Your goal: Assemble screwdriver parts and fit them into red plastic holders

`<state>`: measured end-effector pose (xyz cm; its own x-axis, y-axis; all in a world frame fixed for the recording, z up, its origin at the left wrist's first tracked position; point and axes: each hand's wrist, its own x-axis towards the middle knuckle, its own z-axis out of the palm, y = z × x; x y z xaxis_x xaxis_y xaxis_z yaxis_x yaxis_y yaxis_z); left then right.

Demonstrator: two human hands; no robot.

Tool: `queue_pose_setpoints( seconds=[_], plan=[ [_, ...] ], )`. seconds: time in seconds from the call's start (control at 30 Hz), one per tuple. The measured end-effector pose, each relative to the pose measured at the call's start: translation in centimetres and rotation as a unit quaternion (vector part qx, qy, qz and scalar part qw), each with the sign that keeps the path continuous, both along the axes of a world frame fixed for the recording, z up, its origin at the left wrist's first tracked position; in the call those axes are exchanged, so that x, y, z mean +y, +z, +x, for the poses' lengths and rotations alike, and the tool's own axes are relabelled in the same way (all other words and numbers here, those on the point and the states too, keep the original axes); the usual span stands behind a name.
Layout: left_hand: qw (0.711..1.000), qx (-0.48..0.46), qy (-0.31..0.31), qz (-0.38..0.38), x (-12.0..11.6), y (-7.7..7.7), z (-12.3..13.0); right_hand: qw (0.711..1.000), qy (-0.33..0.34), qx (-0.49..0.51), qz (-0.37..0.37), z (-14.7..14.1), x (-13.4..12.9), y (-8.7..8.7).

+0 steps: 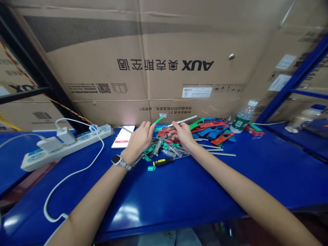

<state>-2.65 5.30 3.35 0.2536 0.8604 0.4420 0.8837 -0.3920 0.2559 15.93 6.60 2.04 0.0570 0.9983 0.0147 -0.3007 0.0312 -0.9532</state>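
Observation:
My left hand (141, 137), with a watch (117, 159) on its wrist, has its fingers closed around a thin green plastic piece (159, 120). A small pale label with red marks (162, 115) shows at that piece's far tip. Pinched in my right hand (182, 136) is a silver metal rod (188, 119), tilted up to the right. Beneath both hands lies a pile of small clear and metallic parts (156, 147) mixed with green bits. In front of the pile are a black and yellow screwdriver (163, 162) and a short teal cap (151, 168).
Red, blue and green flat plastic pieces (214, 129) heap up right of my hands, by several metal rods (222, 154). A water bottle (243, 118) stands behind them. Leftward are a lit phone (123, 137) and a corded power strip (77, 146). A large cardboard box (164, 41) walls the back.

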Motion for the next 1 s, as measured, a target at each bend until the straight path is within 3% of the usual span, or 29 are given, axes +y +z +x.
queue_pose_setpoints(
  seconds=[0.17,0.37,0.57,0.7,0.8,1.0],
  plan=[
    [1.000,-0.008,0.004,0.008,0.1,0.6,-0.7,0.998,0.019,-0.041,-0.036,0.4,0.7,0.6],
    [1.000,-0.006,-0.002,0.004,-0.1,-0.1,-1.3,0.985,0.041,-0.126,-0.107,2.1,1.9,1.1],
    [0.998,-0.015,-0.064,0.005,-0.8,0.0,-1.3,0.956,0.085,-0.267,-0.091,4.3,-1.8,0.9],
    [0.988,0.045,-0.145,0.005,-1.2,0.4,0.3,0.973,0.114,-0.200,-0.019,4.6,-4.3,1.5],
    [0.977,0.093,-0.193,0.005,-1.1,0.6,2.4,0.979,0.115,-0.166,0.009,4.8,-4.8,2.0],
    [0.959,0.016,-0.284,0.005,1.4,0.8,5.8,0.990,0.008,-0.138,0.015,8.4,-3.8,2.4]
  ],
)
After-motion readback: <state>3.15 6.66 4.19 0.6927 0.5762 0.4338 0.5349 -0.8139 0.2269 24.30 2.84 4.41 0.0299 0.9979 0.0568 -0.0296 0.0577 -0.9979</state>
